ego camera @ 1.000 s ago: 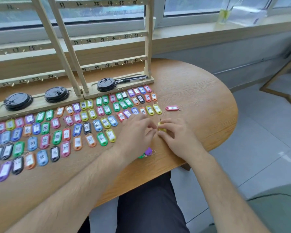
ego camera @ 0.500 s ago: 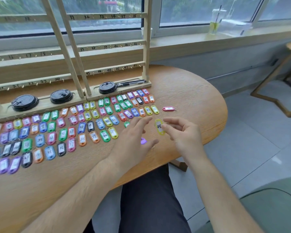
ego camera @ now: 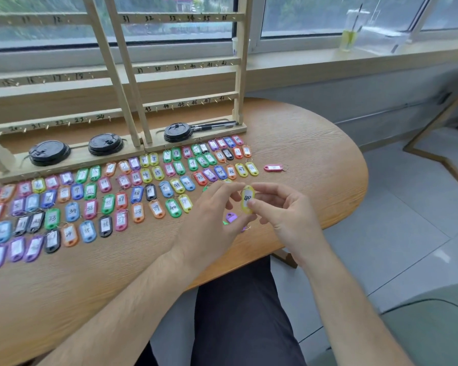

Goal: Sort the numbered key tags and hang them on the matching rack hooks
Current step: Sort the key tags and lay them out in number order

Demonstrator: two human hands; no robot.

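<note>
The right hand [ego camera: 288, 217] pinches a yellow tag [ego camera: 248, 199] upright between thumb and forefinger, label facing the camera. Its number looks like forty-something, but the second digit is unclear. The left hand [ego camera: 212, 215] hangs just left of it, fingers loosely spread and gripping nothing; whether a fingertip touches the tag I cannot tell. Below the fingers a purple tag [ego camera: 231, 217] lies on the table [ego camera: 315, 154]. To their left run rows of tags [ego camera: 136, 194], with the rack [ego camera: 191, 104] beyond. The step looks like reading the number. The next move probably calls for laying the tag in its row or carrying its ring to the matching hook.
</note>
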